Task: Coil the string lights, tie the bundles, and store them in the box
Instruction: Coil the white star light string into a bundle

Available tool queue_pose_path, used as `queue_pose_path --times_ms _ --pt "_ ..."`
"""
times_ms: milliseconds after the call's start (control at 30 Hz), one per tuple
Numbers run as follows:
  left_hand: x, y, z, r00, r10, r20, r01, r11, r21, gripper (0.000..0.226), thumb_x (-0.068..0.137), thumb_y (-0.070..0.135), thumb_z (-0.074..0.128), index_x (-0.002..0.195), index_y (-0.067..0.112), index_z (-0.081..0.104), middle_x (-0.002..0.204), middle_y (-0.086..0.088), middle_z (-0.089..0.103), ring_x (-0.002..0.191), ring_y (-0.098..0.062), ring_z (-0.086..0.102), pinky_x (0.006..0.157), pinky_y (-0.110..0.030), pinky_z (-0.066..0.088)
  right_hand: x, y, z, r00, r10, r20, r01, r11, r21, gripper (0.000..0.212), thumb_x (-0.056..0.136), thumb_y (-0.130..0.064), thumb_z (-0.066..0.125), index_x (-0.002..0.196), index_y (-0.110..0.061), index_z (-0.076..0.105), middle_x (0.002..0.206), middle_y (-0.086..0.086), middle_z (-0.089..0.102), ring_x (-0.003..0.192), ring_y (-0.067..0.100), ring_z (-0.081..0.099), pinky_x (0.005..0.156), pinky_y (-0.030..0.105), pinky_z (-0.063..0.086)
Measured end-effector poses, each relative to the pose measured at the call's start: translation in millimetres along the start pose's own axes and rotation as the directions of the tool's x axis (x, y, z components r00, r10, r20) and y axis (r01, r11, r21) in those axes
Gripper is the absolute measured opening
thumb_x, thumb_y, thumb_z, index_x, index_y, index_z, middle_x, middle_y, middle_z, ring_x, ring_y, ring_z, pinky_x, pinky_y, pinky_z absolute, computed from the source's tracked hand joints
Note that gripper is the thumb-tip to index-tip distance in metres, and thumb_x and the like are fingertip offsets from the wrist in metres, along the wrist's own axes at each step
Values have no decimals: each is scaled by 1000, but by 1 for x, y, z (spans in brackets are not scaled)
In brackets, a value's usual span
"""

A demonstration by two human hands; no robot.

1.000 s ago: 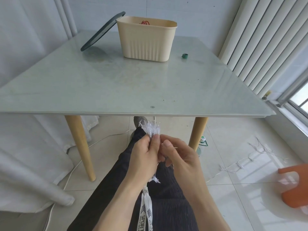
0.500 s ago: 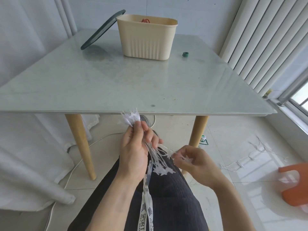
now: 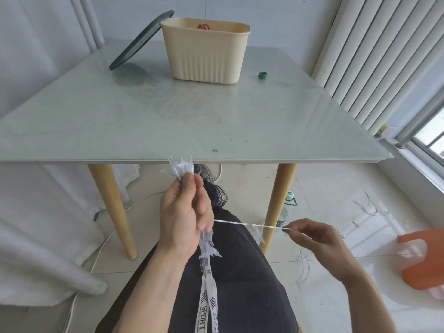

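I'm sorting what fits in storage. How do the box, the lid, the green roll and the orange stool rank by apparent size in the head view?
1. box
2. lid, seen edge-on, so unsure
3. orange stool, cropped and nearer, so unsure
4. green roll

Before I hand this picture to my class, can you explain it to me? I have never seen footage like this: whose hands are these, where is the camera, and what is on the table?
There is no machine here. A person wears a camera on the head, so you look forward and down at their own two hands and lap. The left hand grips a coiled bundle of white string lights. The right hand pinches a strand stretched taut from that bundle; more strand trails on the floor. On the glass table stands an open beige box with something red inside. A dark green lid leans against the box, and a small green roll lies to the box's right.
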State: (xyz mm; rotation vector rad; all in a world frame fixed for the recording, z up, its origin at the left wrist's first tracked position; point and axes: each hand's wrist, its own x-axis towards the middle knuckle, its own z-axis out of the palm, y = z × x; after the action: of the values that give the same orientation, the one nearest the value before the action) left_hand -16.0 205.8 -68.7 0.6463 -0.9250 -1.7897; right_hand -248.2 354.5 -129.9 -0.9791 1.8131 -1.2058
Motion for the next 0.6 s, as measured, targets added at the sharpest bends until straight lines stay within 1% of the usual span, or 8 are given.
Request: queue_pose_path --times_ms 100,167,233,333,400,500,533,600 --pt "1 -2 1 1000 2 4 -2 1000 -7 34 107 22 35 79 11 51 50 3 25 35 -8 18 39 -24 10 1 1 0 992 -53 -116 64 993 97 11 79 -23 75 80 -12 78 101 5 74 98 29 69 86 42 59" --pt "3 -2 1 1000 9 0 -10 1000 -7 33 107 21 36 79 12 51 52 5 23 39 -7 16 42 -25 8 3 4 0 973 -97 -211 125 985 123 10 75 -21 77 81 -14 81 114 1 69 100 21 70 78 38 62" --pt "4 0 0 1000 15 -15 -15 1000 2 33 106 21 36 78 12 51 53 5 23 41 -8 16 43 -24 8 4 8 1 967 -128 -220 152 984 95 9 76 -7 79 81 -13 82 125 -3 63 110 13 67 73 35 63" --pt "6 3 -3 999 23 -30 -22 1000 3 33 106 22 37 77 14 51 52 6 23 41 -7 16 44 -26 7 3 12 -1 968 -141 -208 138 990 -26 29 74 12 80 80 -17 81 125 -8 65 108 8 69 73 28 62" --pt "8 5 -5 999 28 -29 -28 1000 -5 33 107 22 36 77 14 51 52 6 23 42 -8 16 46 -28 6 3 12 -3 958 -94 -270 83 995 -53 34 73 6 84 93 -21 78 122 -5 68 100 7 72 72 24 60" --pt "8 4 -7 999 34 -36 -34 999 0 34 107 22 36 78 14 51 53 6 23 43 -8 16 47 -29 7 5 14 -6 953 119 -280 -135 990 -40 45 76 -20 86 117 -21 66 112 -2 72 77 19 77 77 39 60" --pt "8 3 -7 999 34 -35 -34 999 10 33 107 22 36 78 14 51 53 5 23 43 -9 16 47 -29 7 7 16 -7 953 169 -252 -194 978 -79 43 78 -26 85 116 -19 66 105 -1 75 74 21 76 78 44 60" --pt "7 2 -6 999 32 -35 -31 999 30 33 107 23 36 78 14 50 54 5 22 44 -9 16 46 -28 8 8 15 -8 960 215 -181 -242 959 -150 26 84 -32 79 98 -12 73 83 5 78 69 22 73 81 51 59"
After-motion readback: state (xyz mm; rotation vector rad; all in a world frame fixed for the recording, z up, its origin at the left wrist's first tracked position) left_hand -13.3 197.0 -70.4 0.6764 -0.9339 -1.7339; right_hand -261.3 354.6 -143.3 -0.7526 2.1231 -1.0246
